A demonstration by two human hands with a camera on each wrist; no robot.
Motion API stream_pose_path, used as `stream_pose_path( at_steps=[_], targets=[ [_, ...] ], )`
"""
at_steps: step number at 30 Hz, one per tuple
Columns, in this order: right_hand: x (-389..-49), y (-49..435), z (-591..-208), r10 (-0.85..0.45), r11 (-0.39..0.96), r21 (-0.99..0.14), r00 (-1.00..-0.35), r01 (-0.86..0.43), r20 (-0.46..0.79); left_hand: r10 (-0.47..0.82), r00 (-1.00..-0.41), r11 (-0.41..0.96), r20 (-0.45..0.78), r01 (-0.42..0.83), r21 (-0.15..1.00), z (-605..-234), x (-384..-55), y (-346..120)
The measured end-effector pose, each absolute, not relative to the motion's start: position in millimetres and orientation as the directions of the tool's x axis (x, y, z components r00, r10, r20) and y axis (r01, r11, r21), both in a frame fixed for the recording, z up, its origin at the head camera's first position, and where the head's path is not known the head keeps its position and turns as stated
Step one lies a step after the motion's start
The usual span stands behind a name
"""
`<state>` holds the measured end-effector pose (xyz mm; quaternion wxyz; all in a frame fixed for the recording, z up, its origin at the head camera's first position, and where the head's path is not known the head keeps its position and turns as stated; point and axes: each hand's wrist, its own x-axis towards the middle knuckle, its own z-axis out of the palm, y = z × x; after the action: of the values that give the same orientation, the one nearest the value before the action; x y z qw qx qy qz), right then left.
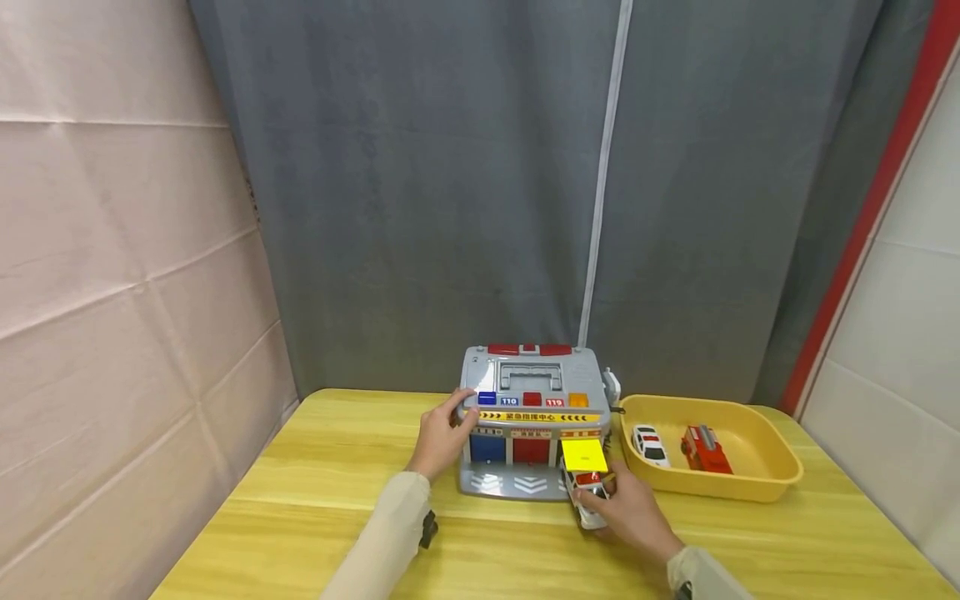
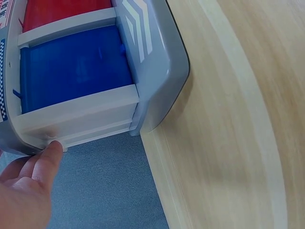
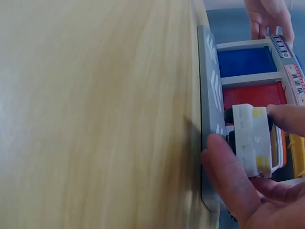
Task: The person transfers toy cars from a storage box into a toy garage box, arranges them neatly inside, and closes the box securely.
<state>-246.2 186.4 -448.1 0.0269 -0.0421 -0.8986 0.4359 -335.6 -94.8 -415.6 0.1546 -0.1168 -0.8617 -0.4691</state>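
A grey toy garage stands on the table, with a blue door and a red door down. Its yellow door on the right is swung up. My left hand holds the garage's upper left corner, fingers by the roof edge. Between the thumb and fingers of my right hand is a white toy car with red on top. The car's front part is under the raised yellow door, and its rear sticks out over the ramp. The inside of that bay is mostly hidden.
Right of the garage sits a yellow tray holding a white toy car and a red toy fire truck. The wooden table reaches back to a grey curtain.
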Motion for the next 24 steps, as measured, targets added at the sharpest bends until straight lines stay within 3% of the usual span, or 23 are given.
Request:
stream_pose_path(
  at_steps=[9,16,24],
  targets=[
    [-254.4,183.6,-450.3,0.129,0.627,-0.776,-0.991,0.064,0.022,0.048,-0.923,0.532,0.382,0.347,0.772,-416.7,-336.4,-95.6],
    [-261.8,175.4,-451.3,0.127,0.324,-0.934,-0.985,0.151,-0.115,0.047,-0.921,0.540,0.388,0.350,0.765,-414.5,-337.4,-96.3],
    [-263.1,176.3,-451.5,0.115,0.163,-0.962,-0.973,0.219,-0.202,0.051,-0.925,0.538,0.376,0.343,0.770,-414.2,-336.3,-95.3]
  ],
)
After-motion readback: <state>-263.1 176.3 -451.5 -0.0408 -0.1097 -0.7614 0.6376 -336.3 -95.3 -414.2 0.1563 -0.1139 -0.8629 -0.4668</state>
